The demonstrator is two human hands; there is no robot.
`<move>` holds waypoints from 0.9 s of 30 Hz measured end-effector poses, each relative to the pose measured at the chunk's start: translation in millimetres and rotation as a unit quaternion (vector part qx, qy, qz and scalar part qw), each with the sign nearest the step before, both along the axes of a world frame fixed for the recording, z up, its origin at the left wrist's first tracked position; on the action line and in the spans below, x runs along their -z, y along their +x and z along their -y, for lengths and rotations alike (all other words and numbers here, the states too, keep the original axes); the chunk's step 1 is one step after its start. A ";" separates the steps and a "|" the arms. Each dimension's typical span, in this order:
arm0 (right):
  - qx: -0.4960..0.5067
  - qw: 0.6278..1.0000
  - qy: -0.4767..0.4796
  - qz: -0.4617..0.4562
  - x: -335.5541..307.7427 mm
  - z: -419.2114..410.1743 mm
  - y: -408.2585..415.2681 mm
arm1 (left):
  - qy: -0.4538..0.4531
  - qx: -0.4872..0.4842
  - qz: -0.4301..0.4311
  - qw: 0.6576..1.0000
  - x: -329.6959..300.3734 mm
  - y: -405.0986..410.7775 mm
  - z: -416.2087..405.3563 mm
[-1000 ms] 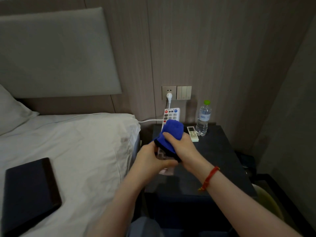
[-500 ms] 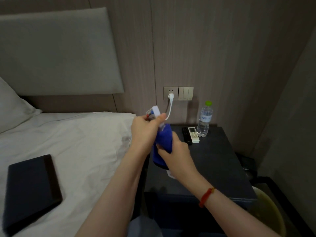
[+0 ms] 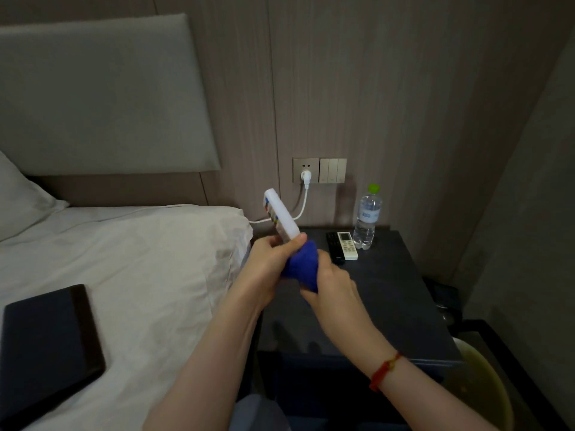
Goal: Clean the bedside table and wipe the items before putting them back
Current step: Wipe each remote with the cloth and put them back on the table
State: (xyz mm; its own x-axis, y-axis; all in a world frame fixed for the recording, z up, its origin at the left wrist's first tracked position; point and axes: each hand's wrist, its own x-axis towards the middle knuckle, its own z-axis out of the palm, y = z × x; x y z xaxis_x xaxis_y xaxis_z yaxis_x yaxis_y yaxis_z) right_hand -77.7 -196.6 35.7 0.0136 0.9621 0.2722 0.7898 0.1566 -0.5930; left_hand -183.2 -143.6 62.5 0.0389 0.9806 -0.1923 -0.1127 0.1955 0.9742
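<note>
three remotes (image 3: 281,215) (image 3: 335,247) (image 3: 347,246), one bottle (image 3: 367,221), one blue cloth (image 3: 302,266), one tablet (image 3: 46,334)

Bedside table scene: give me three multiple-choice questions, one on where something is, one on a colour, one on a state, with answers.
1. Where does the water bottle stand?
A. on the bed
B. at the back of the bedside table
C. on the floor

2. What colour is the cloth?
A. blue
B. white
C. red

3. What is the white remote doing?
A. lying on the table
B. held up in the left hand
C. lying on the pillow

Answers: B, the bottle stands near the wall; A, the right hand grips blue fabric; B, left fingers wrap its lower end.
</note>
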 end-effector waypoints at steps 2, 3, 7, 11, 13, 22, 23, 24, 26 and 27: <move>-0.007 0.999 0.019 0.035 -0.4 -0.4 -0.5 | -0.024 -0.033 0.047 0.998 3.4 3.6 0.0; -0.017 0.998 0.039 0.055 0.9 1.0 0.0 | -0.044 -0.047 0.081 0.995 4.0 2.4 -1.3; -0.133 0.984 0.117 0.012 5.0 6.7 10.3 | -0.093 -0.022 0.183 0.979 3.4 -12.9 -3.1; -0.256 0.925 -0.049 -0.277 -3.3 10.0 13.5 | -0.098 0.027 0.198 0.975 7.2 -18.4 -3.4; -0.247 0.909 -0.050 -0.332 -11.5 4.4 10.0 | -0.078 0.060 0.245 0.964 11.4 -14.6 -2.0; -0.179 0.912 -0.074 -0.362 -58.6 -34.4 15.9 | -0.055 0.118 0.188 0.974 11.6 2.9 4.3; -0.170 0.913 -0.083 -0.362 -56.5 -34.0 16.1 | -0.048 0.115 0.194 0.973 9.5 1.6 3.9; -0.165 0.913 -0.090 -0.362 -51.4 -31.2 15.4 | -0.040 0.107 0.199 0.973 7.9 0.3 2.5; -0.173 0.908 -0.091 -0.371 -35.9 -20.4 12.5 | -0.039 0.093 0.211 0.972 8.6 -3.4 -2.2; -0.180 0.904 -0.084 -0.379 -27.9 -15.0 10.1 | -0.041 0.092 0.217 0.971 10.4 -5.1 -2.7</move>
